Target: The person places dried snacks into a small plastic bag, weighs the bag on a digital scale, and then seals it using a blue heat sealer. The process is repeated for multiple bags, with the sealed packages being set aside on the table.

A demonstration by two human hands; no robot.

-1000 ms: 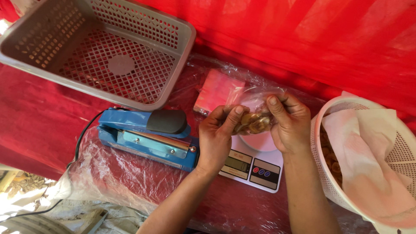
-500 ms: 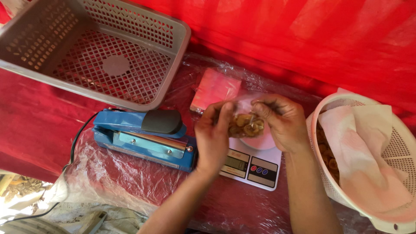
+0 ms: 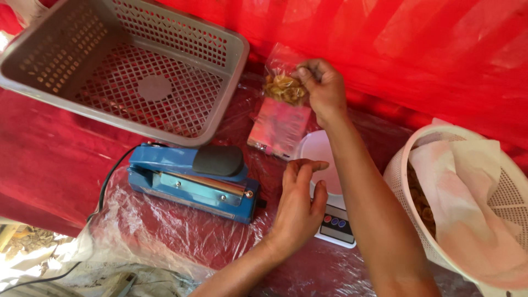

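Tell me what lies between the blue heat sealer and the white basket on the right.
In the head view, between blue heat sealer and white basket: the left hand, the small white scale, and the right forearm.

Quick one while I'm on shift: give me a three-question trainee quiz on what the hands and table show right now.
1. True or false: the right hand holds a clear bag of snacks above the table.
2. Which thing lies nearest the left hand? A) grey basket B) scale C) white basket
3. Fill in: the blue sealer sits directly in front of the ____ basket.

Key: 1 true; 2 B; 3 grey.
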